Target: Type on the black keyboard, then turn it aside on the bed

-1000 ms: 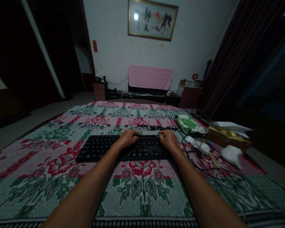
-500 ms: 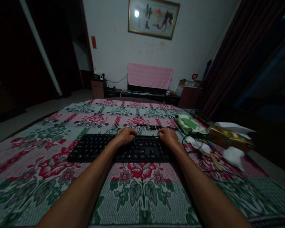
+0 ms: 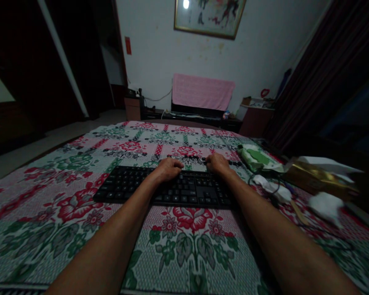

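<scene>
A black keyboard (image 3: 126, 188) lies across a floral bedspread (image 3: 184, 241). My left hand (image 3: 169, 169) sits on the keyboard's far edge near its middle, fingers curled down and closed. My right hand (image 3: 217, 163) is just past the far edge, fingers curled at a row of small loose black pieces (image 3: 193, 158) on the cloth. The knuckles hide what either hand pinches. Both forearms reach in from the bottom of the view.
Right of the keyboard lie a green and white packet (image 3: 256, 159), a black cable (image 3: 275, 192), white tissue (image 3: 326, 205) and a gold box (image 3: 318, 180). Beyond the bed stand a low cabinet with a pink cloth (image 3: 203, 92) and a dark curtain (image 3: 320, 73).
The view has shifted right and tilted down a little. My right hand has moved forward off the keyboard to the row of loose black pieces. My left hand stays at the far edge.
</scene>
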A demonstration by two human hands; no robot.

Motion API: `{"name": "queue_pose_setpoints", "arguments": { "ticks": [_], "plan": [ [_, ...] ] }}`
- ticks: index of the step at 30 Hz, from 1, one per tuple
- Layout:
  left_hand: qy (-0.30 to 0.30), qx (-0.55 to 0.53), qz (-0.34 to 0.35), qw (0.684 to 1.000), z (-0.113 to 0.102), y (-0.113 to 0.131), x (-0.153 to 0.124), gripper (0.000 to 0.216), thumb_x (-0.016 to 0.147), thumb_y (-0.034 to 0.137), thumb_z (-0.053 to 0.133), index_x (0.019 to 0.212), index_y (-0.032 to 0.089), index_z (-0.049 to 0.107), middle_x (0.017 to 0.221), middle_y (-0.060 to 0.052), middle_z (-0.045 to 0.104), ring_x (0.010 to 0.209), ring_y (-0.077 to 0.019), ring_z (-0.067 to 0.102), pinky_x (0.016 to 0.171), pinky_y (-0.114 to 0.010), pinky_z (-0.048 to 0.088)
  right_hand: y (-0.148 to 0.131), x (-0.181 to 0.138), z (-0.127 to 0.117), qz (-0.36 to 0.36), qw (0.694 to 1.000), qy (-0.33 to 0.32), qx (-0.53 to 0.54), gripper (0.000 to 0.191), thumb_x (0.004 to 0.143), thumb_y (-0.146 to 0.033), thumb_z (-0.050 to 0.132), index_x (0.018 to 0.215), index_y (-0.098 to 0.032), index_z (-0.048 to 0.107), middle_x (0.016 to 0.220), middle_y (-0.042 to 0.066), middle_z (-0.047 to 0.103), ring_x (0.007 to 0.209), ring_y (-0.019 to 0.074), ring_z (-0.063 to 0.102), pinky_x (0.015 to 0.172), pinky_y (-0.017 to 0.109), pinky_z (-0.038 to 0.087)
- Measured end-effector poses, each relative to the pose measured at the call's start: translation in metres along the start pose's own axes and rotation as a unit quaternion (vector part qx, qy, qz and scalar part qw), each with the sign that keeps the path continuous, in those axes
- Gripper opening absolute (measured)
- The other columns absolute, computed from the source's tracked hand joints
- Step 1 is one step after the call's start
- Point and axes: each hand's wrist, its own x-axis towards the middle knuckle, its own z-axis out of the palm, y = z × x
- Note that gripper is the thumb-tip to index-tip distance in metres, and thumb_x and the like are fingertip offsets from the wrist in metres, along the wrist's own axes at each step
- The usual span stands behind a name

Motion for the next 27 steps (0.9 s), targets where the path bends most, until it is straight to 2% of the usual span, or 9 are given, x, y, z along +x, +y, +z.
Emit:
{"name": "queue_pose_setpoints", "arguments": {
  "ticks": [3,6,9,12,14,18,21,27],
  "plan": [
    [0.0,0.004,0.005,1.0,0.0,-0.001,0.0,0.029,0.063,0.024,0.049,0.089,0.02,0.063,0.087,0.0,0.064,0.083,-0.0129,0.056,0.075,-0.02,0.041,-0.001,-0.003,-0.002,0.017,1.0,-0.001,0.002,0.025,0.065,-0.02,0.048,0.084,-0.023,0.065,0.083,0.007,0.063,0.079,0.0184,0.056,0.065,0.025,0.04],
    [0.007,0.0,0.008,1.0,0.001,0.0,0.0,0.028,0.063,0.024,0.049,0.088,0.021,0.063,0.083,0.0,0.065,0.08,-0.0129,0.057,0.073,-0.02,0.041,-0.001,-0.009,-0.007,0.003,0.999,0.031,0.009,0.022,0.067,-0.023,0.048,0.08,-0.02,0.065,0.083,0.008,0.062,0.078,0.0183,0.056,0.065,0.026,0.04],
    [0.027,-0.006,0.005,1.0,0.001,0.003,0.0,0.028,0.063,0.024,0.049,0.087,0.02,0.063,0.081,0.0,0.065,0.076,-0.0127,0.057,0.071,-0.021,0.042,-0.003,-0.017,-0.012,-0.071,0.991,0.091,0.066,0.021,0.069,-0.025,0.048,0.081,-0.018,0.062,0.081,0.006,0.062,0.077,0.0167,0.055,0.068,0.025,0.039],
    [0.071,-0.021,0.025,0.997,0.0,0.007,-0.001,0.028,0.065,0.027,0.048,0.088,0.02,0.063,0.083,0.0,0.065,0.076,-0.0124,0.057,0.072,-0.021,0.042,-0.011,-0.027,-0.014,-0.158,0.964,0.139,0.166,0.021,0.07,-0.026,0.047,0.086,-0.017,0.058,0.08,0.004,0.061,0.074,0.0126,0.054,0.07,0.023,0.039],
    [0.092,-0.039,0.051,0.994,0.0,0.01,-0.002,0.029,0.066,0.03,0.047,0.089,0.02,0.062,0.084,0.0,0.064,0.076,-0.012,0.057,0.072,-0.021,0.041,-0.019,-0.034,-0.015,-0.19,0.944,0.153,0.221,0.023,0.07,-0.027,0.049,0.088,-0.016,0.055,0.08,0.003,0.06,0.072,0.0114,0.053,0.069,0.022,0.04],
    [0.09,-0.085,0.104,0.987,0.001,0.013,-0.003,0.031,0.066,0.033,0.048,0.089,0.019,0.062,0.086,0.0,0.064,0.077,-0.0115,0.056,0.072,-0.02,0.041,-0.036,-0.049,-0.019,-0.238,0.918,0.164,0.271,0.022,0.068,-0.023,0.05,0.088,-0.015,0.053,0.083,0.004,0.058,0.074,0.0117,0.052,0.069,0.022,0.039],
    [0.074,-0.113,0.118,0.984,0.003,0.011,-0.002,0.029,0.066,0.033,0.049,0.086,0.017,0.062,0.081,-0.001,0.064,0.073,-0.011,0.056,0.068,-0.02,0.041,-0.044,-0.057,-0.022,-0.264,0.909,0.158,0.281,0.02,0.067,-0.019,0.049,0.087,-0.016,0.054,0.082,0.004,0.057,0.075,0.0124,0.051,0.07,0.024,0.039],
    [0.056,-0.173,0.116,0.976,0.004,0.011,-0.003,0.023,0.062,0.028,0.052,0.077,0.013,0.061,0.067,-0.001,0.061,0.06,-0.0095,0.053,0.055,-0.019,0.039,-0.041,-0.058,-0.013,-0.241,0.895,0.121,0.356,0.019,0.067,-0.022,0.05,0.084,-0.016,0.054,0.08,0.003,0.057,0.071,0.0124,0.052,0.063,0.024,0.04]
  ]
}}
